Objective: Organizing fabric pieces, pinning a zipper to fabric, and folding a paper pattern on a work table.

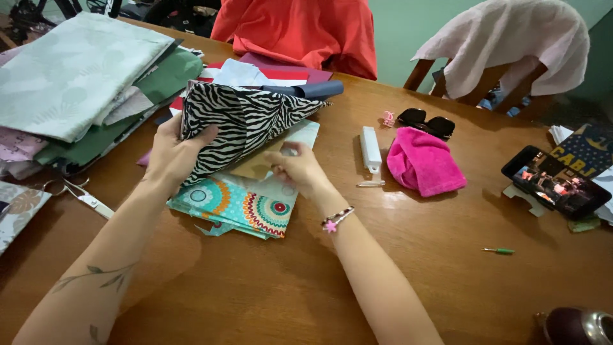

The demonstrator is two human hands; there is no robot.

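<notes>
The left hand [171, 153] grips the zebra-print fabric [246, 121] at its left edge, fingers closed on it; its long axis runs toward upper right. The right hand [299, 167], fingers curled narrow, pinches the tan piece [255, 167] beneath, centre frame.

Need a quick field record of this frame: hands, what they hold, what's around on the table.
left hand: grips the zebra-print fabric at its left edge, lifted off the pile
right hand: pinches its lower edge
under it: turquoise mandala-print fabric
left: folded fabric stack, scissors
right: white tool, pink cloth, sunglasses, phone on a stand
surface: wooden table
</notes>
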